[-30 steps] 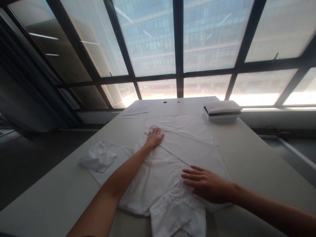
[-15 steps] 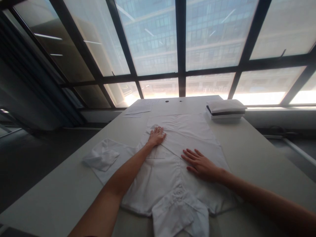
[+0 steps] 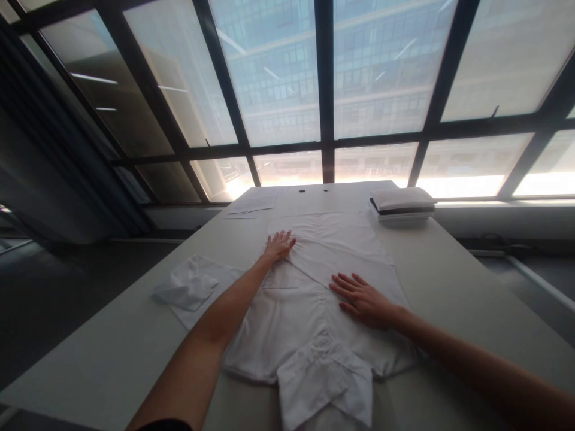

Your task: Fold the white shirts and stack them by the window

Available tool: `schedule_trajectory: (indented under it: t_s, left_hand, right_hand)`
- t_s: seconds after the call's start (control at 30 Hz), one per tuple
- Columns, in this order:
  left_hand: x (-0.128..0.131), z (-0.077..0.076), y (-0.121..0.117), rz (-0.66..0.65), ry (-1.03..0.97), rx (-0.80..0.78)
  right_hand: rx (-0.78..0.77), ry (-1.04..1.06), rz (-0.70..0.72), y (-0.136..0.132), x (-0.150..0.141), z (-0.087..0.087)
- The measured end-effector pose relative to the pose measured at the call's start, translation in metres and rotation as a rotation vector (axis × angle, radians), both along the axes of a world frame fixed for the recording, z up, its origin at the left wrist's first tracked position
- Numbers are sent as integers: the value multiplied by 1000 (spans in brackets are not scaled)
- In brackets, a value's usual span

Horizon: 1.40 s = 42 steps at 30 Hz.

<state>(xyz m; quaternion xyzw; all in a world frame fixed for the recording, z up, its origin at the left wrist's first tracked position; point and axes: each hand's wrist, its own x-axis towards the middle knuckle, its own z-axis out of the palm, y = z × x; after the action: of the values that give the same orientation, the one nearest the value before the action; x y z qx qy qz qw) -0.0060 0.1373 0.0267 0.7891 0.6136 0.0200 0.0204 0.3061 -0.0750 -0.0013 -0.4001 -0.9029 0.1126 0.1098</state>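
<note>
A white shirt lies spread on the table, its collar towards me and its far end creased across the middle. My left hand rests on the shirt's left side above the chest pocket, fingers spread. Lower and to the right, my right hand lies on the shirt front with its fingers apart, right of the button strip. One sleeve sticks out to the left, its end bunched up. Under my right forearm the other side of the shirt is partly hidden.
On the white table, a stack of folded cloths with a dark layer stands at the far right. Sheets of paper lie at the far left. Large windows rise behind the table, and a dark curtain hangs at left.
My right hand has moved away from me up the shirt front, from near the collar to mid-chest, and lies flatter. My left hand has stayed on about the same spot.
</note>
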Motion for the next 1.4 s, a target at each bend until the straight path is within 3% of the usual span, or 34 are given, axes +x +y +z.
schedule_trajectory:
  t_s: [0.1, 0.2, 0.27, 0.37, 0.47, 0.6, 0.8, 0.93, 1.1, 1.2, 1.4]
  left_hand:
    - [2, 4, -47, -275, -56, 2]
    - [0, 6, -110, -587, -182, -136]
    - [-6, 8, -151, -717, -229, -208]
    - [-17, 11, -196, -813, -221, -265]
    - [-29, 16, -223, -839, -213, -282]
    - [-40, 26, -244, -911, -261, -343]
    - [-49, 31, -263, -1057, -350, -367]
    - [-46, 27, -270, -1089, -369, -263]
    - [-35, 16, -273, -1113, -481, -173]
    - [-31, 10, -273, -1049, -605, -219]
    - [-31, 13, -276, -671, -739, -336]
  right_hand:
    - [12, 26, 4, 0, 0, 0]
    - [20, 59, 1, 1, 0, -2]
    - [23, 76, -3, 0, 0, -2]
    - [17, 108, -6, -7, 2, 1]
    - [-29, 138, 51, -24, 7, 11]
    - [-142, 156, 169, -58, 22, 29]
    - [-231, 197, 222, -107, 38, 45]
    - [-213, 182, 215, -124, 31, 44]
    - [-53, 227, 202, -129, 10, 33]
    - [-29, 295, 185, -127, 2, 27]
    - [-157, 593, -31, -116, -2, 22]
